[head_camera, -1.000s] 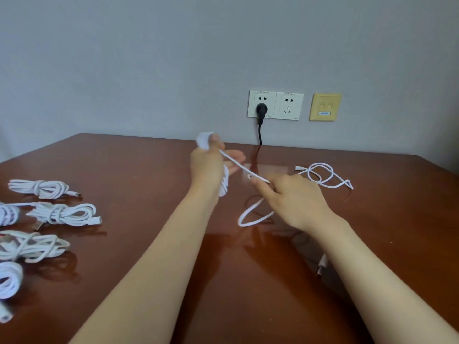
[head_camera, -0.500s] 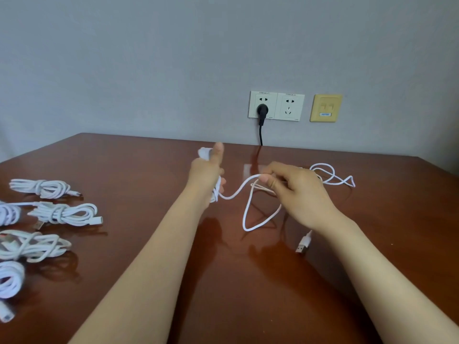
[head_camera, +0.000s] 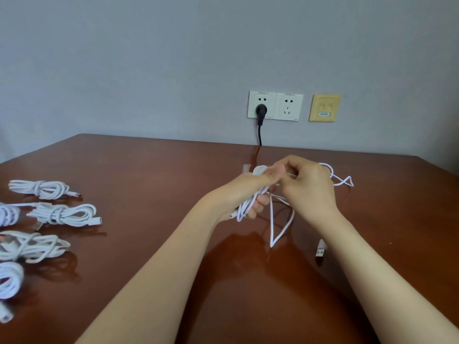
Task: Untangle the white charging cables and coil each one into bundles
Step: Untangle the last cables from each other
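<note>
Near the far edge of the desk [head_camera: 149,170], right of its middle, the left hand [head_camera: 248,189] grips a partly wound white cable [head_camera: 244,211], its loops gathered inside curled fingers. The right hand [head_camera: 310,192], touching the left, pinches the free strand beside the top of the coil. Slack hangs in a long loop [head_camera: 280,229] down to the desk, and a USB plug [head_camera: 321,250] lies nearer the front edge. To wind well, each turn should probably lie beside the last under light tension. Several finished bundles [head_camera: 62,213] lie along the left edge, some cut off. More white cable [head_camera: 344,181] shows behind the right hand; whether it is separate cannot be told.
</note>
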Tool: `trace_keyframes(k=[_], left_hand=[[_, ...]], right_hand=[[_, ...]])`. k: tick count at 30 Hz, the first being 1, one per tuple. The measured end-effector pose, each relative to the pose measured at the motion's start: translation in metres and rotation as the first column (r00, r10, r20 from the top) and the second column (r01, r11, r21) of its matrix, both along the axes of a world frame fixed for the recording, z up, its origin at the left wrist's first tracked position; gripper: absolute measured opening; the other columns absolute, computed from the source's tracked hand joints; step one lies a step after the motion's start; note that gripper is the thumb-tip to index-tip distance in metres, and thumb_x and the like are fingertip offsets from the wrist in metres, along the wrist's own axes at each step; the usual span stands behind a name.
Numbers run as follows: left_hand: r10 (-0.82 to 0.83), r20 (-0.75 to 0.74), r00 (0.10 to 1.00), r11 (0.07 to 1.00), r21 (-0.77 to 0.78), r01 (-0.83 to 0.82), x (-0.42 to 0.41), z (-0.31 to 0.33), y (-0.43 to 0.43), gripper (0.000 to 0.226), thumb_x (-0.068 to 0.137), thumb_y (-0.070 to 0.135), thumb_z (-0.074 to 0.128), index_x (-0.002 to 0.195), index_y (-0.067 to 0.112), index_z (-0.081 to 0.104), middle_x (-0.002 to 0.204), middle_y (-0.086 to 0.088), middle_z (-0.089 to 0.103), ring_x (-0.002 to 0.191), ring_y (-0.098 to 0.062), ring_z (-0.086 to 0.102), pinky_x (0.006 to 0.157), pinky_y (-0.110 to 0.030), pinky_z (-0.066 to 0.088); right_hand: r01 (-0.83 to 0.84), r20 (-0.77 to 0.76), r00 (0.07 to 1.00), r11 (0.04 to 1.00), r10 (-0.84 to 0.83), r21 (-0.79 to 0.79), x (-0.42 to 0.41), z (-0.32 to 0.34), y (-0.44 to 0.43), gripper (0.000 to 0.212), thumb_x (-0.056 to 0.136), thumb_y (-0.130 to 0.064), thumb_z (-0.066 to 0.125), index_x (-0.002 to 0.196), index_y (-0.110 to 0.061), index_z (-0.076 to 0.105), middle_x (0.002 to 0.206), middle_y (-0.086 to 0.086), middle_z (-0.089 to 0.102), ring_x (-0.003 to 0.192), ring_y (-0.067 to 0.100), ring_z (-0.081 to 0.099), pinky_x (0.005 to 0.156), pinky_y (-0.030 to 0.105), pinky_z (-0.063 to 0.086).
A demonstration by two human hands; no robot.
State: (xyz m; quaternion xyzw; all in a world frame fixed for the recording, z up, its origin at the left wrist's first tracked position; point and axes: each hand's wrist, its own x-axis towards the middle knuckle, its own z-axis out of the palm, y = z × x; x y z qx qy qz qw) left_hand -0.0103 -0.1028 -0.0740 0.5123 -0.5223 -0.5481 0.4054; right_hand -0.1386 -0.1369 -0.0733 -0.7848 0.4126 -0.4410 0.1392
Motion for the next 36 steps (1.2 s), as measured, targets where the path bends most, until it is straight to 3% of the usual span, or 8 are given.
trace_keyframes(k=[8,12,16,21,24,28,33,36], left_hand=[[0.014,-0.115,0.993,0.999,-0.048,-0.02,0.01,0.002,0.004,0.027,0.096,0.029,0.046,0.073,0.015,0.045,0.044,0.006,0.03,0.033,-0.004,0.027,0.033,-0.012,0.023],[0.096,-0.215,0.972,0.985,-0.118,-0.123,0.019,0.004,0.004,0.028,0.098,0.026,0.041,0.075,0.011,0.045,0.042,0.006,0.031,0.032,-0.004,0.027,0.033,-0.012,0.024],[0.188,-0.262,0.946,0.96,-0.155,-0.234,0.02,0.004,0.001,0.033,0.099,0.027,0.042,0.07,0.013,0.047,0.042,0.005,0.031,0.033,-0.006,0.026,0.035,-0.013,0.021],[0.285,-0.365,0.887,0.918,-0.161,-0.361,0.019,0.005,-0.001,0.029,0.1,0.025,0.041,0.077,0.013,0.054,0.04,0.005,0.03,0.032,-0.006,0.025,0.036,-0.013,0.019],[0.277,-0.478,0.834,0.907,-0.157,-0.391,0.02,0.006,-0.002,0.024,0.1,0.025,0.04,0.092,0.011,0.059,0.041,0.006,0.03,0.033,-0.005,0.024,0.035,-0.013,0.019],[0.261,-0.655,0.71,0.9,-0.102,-0.425,0.028,0.011,-0.003,0.032,0.101,0.027,0.037,0.073,0.015,0.048,0.04,0.007,0.029,0.031,-0.003,0.024,0.031,-0.013,0.019],[0.53,-0.36,0.768,0.772,-0.17,-0.612,0.031,0.008,-0.009,0.034,0.1,0.024,0.041,0.068,0.012,0.048,0.036,0.006,0.033,0.028,-0.008,0.024,0.034,-0.012,0.023],[0.618,-0.165,0.769,0.725,-0.257,-0.638,0.029,0.003,-0.012,0.036,0.098,0.025,0.043,0.065,0.015,0.05,0.034,0.008,0.04,0.033,-0.013,0.031,0.04,-0.018,0.029]], right_hand=[[-0.277,0.181,0.95,0.955,0.255,0.108,0.001,0.002,0.001,0.027,0.091,-0.01,0.054,0.076,-0.031,0.062,0.073,0.011,0.064,0.066,0.01,0.056,0.073,0.034,0.049],[-0.485,0.245,0.864,0.857,0.439,0.173,0.008,0.001,0.005,0.03,0.095,0.003,0.04,0.106,-0.02,0.056,0.072,-0.002,0.055,0.052,-0.005,0.052,0.055,0.01,0.039],[-0.456,0.318,0.87,0.859,0.376,0.233,0.008,0.0,0.0,0.036,0.091,0.006,0.045,0.105,-0.028,0.046,0.058,-0.01,0.05,0.044,0.003,0.041,0.05,0.024,0.034],[-0.29,0.065,0.957,0.932,0.283,0.219,0.005,-0.001,-0.003,0.02,0.093,-0.014,0.048,0.08,-0.028,0.053,0.043,-0.01,0.05,0.041,0.003,0.043,0.054,0.025,0.033],[-0.204,-0.106,0.968,0.961,0.226,0.188,0.005,-0.003,-0.006,0.032,0.096,-0.028,0.044,0.065,-0.028,0.053,0.043,-0.012,0.051,0.048,0.005,0.046,0.058,0.028,0.033],[-0.105,-0.288,0.943,0.971,0.166,0.214,0.0,0.0,-0.004,0.051,0.093,-0.052,0.036,0.059,-0.021,0.056,0.044,-0.013,0.052,0.062,0.014,0.049,0.069,0.033,0.04],[-0.116,-0.403,0.907,0.992,0.126,0.05,0.001,0.003,0.004,0.027,0.098,-0.039,0.038,0.073,-0.029,0.044,0.069,-0.009,0.052,0.081,0.02,0.05,0.072,0.034,0.038],[-0.261,-0.1,0.953,0.942,0.286,0.211,0.005,-0.001,0.0,0.019,0.096,-0.023,0.045,0.08,-0.028,0.053,0.057,-0.013,0.051,0.057,0.004,0.048,0.059,0.027,0.038]])
